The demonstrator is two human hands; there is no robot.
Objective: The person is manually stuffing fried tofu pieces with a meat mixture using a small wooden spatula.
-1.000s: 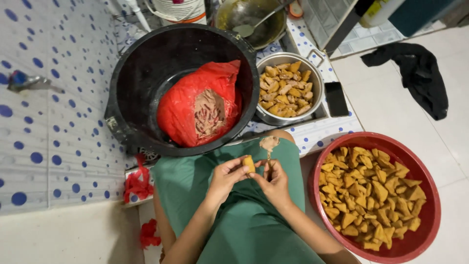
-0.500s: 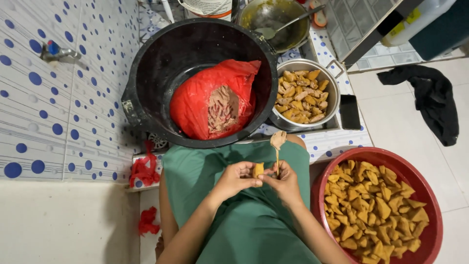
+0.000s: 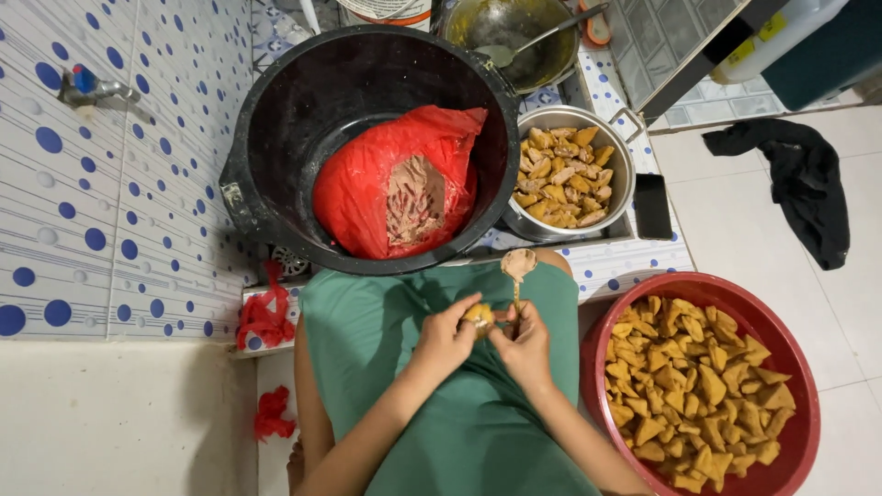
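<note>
My left hand (image 3: pixel 446 340) holds a small golden fried tofu piece (image 3: pixel 479 315) over my green-clad lap. My right hand (image 3: pixel 524 344) grips a spoon (image 3: pixel 517 267) whose bowl points away from me and carries pinkish-brown paste. The two hands touch around the tofu piece. In front of my knees a big black tub (image 3: pixel 276 138) holds a red plastic bag (image 3: pixel 367 197) open on the same paste (image 3: pixel 413 197).
A metal pot (image 3: pixel 625 174) of fried tofu pieces stands right of the tub, with a dark phone (image 3: pixel 653 206) beside it. A red basin (image 3: pixel 799 441) full of tofu pieces sits at my right. A wok with a ladle (image 3: pixel 514 41) is behind. Black cloth (image 3: pixel 808 179) lies on the floor.
The view has shifted slightly; my hands stay together on the tofu piece, and the spoon with paste now stands up between them.
</note>
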